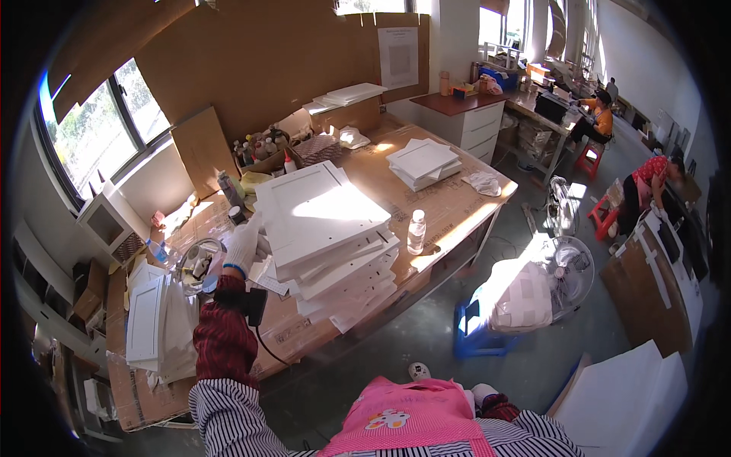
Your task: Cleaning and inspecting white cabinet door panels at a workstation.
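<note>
Left hand (242, 247), white-gloved, is up at the left edge of the tall stack of white panels (324, 217), beside a dark-lidded container (237, 215). Fingers partly bent; whether they grasp a panel edge, the container or nothing, cannot tell. Right hand (481, 393), also gloved, hangs low beside the pink apron (411, 415); its grip cannot be told either.

The tall stack lies flat mid-worktop (365, 179), edges staggered, probably so it sits steady within reach and single panels lift off easily. A smaller panel pile (423, 162) sits apart on the far right, perhaps to keep two batches separate. Cardboard over the surface likely guards the white faces from scratches. Clear bottle (416, 232) stands upright right of the stack, seemingly clear of the panels.

Hard to make out: fingertips, lost against bright panel edges; contents of the round basin (183, 276) left of the forearm; how the leftmost white panels (145, 324) rest, flat or propped. Sunlight washes out the top panel; apron and sleeve hide part of the right hand.
</note>
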`<state>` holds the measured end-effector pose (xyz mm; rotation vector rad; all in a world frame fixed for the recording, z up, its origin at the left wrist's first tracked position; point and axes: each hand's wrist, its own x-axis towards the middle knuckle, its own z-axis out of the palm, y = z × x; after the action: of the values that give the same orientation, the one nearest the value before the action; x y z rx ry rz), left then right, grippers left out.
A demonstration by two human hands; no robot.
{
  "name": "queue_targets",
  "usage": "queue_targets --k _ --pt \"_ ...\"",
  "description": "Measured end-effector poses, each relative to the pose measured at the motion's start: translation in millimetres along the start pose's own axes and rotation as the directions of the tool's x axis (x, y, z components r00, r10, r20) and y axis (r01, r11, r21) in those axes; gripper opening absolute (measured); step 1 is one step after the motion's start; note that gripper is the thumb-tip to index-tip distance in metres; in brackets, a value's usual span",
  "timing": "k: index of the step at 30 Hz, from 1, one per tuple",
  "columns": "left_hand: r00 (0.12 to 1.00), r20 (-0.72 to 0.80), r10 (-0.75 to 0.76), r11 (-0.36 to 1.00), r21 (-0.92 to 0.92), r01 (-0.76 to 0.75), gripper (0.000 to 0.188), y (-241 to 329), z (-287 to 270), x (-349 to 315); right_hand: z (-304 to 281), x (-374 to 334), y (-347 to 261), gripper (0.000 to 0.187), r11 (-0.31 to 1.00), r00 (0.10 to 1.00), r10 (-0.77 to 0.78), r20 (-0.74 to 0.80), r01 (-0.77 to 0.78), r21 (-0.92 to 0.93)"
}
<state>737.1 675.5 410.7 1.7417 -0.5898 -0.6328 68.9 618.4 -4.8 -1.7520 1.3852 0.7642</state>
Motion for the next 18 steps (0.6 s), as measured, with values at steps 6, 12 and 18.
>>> queue_targets --k 6,12,18 --pt "0.983 -0.14 0.119 0.99 0.088 -0.107 0.05 -33.9 -37.6 -14.4 -9.1 11.2 23.9 0.051 0.999 0.999 0.028 -0.032 -0.029 -0.022" --pt "0.991 -0.062 0.118 0.923 0.374 -0.087 0.051 -142.1 -61.1 -83.9 -50.6 1.3 -28.2 0.047 0.999 0.991 -0.01 -0.131 0.003 -0.05" --pt "0.848 0.369 -0.382 0.621 0.781 -0.06 0.044 -279.2 -1.9 -158.5 -78.1 -1.8 -78.8 0.037 0.976 0.979 -0.081 -0.185 0.041 -0.213"
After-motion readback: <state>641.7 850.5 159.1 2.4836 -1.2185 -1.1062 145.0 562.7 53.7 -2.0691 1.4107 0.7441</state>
